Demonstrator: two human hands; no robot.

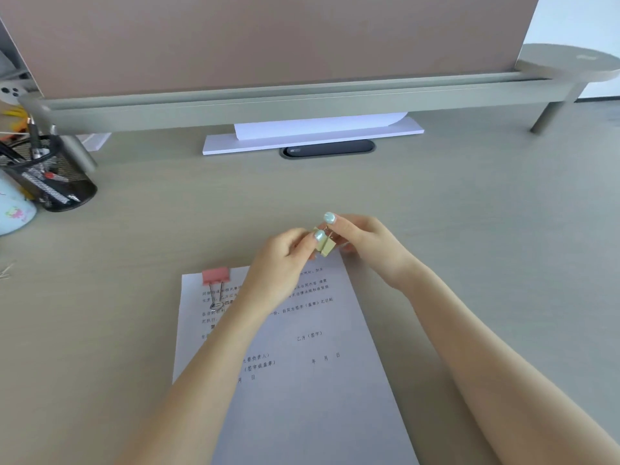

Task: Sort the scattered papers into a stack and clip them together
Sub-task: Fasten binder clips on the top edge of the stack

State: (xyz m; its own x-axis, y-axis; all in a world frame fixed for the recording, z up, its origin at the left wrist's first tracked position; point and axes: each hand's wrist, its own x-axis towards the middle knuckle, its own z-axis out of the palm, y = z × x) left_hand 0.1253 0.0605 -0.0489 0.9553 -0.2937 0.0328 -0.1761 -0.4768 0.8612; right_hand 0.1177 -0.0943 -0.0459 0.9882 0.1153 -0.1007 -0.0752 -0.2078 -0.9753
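We see a stack of papers [302,364] lying flat on the bench [469,213], close to the person, a little turned. The top sheet has printed writing on it. A pink clip [216,275] is already on the top left corner of the stack, and its wire handles lie down on the page.

Just above the top right part of the stack, both hands meet around a small yellow clip [326,245]. The left hand [285,263] pinches the clip with thumb and fingers curled on it. The right hand [365,239] pinches the clip's wire handle from the other side, with its fingers curled too. So each grip is pressed on the yellow clip. The clip sits at the far edge of the papers. We cannot tell if it bites the paper or only hangs over it.

Both bare arms reach in from the bottom, and the left arm crosses over the page.

Farther out, a black mesh pen cup [53,176] stands at the left of the bench with pens in it. Beside it is a pale cup with flowers [15,209]. At the back, a long grey shelf [302,99] stands on legs. More white paper [312,134] lies under it, and a dark oval slot [327,149] sits in the bench just in front.
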